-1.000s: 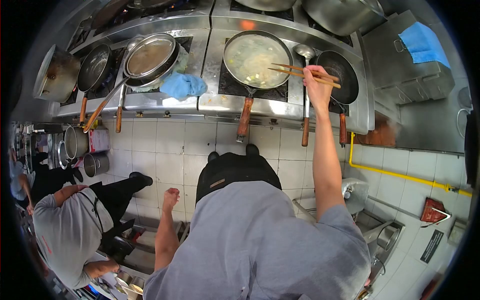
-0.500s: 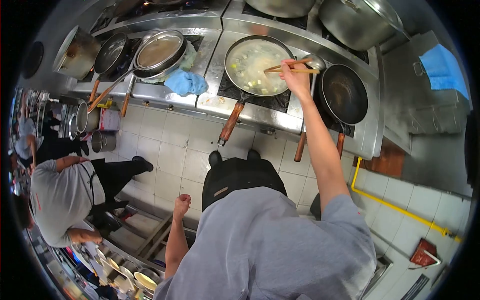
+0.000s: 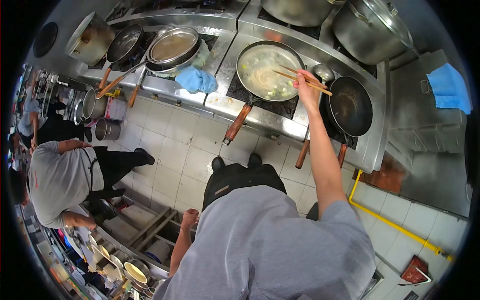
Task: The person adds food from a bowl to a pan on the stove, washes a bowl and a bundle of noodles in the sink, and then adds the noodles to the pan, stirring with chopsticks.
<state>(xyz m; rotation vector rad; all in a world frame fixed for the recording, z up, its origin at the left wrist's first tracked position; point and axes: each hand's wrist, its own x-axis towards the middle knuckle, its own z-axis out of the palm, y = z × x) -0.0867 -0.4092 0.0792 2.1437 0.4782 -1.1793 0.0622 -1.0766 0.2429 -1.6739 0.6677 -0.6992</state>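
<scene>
My right hand [image 3: 307, 90] grips a pair of wooden chopsticks [image 3: 316, 86], their tips over the pan. Cloudy broth with pale noodle-like strands [image 3: 263, 78] and green and yellow pieces [image 3: 275, 93] fills this wide frying pan [image 3: 238, 65] on the burner. Its wooden handle [image 3: 237, 124] points toward me, with no hand on it. Down by my side, my left hand [image 3: 190, 218] hangs with curled fingers and nothing showing in it. A steel ladle [image 3: 324, 74] rests just right of the pan, beside a dark frying pan [image 3: 351, 105].
To the left are a blue cloth [image 3: 196, 80], a strainer over a pan [image 3: 174, 46] and another frying pan [image 3: 125, 44]. Large pots [image 3: 367, 32] stand behind. A person [image 3: 62, 180] works at left, near a counter of containers [image 3: 135, 270]. A yellow pipe [image 3: 395, 227] crosses the right.
The chopsticks have tilted, their tips now up and left over the pan, and my right hand has turned with them. The whole view has shifted slightly. My left hand stays low.
</scene>
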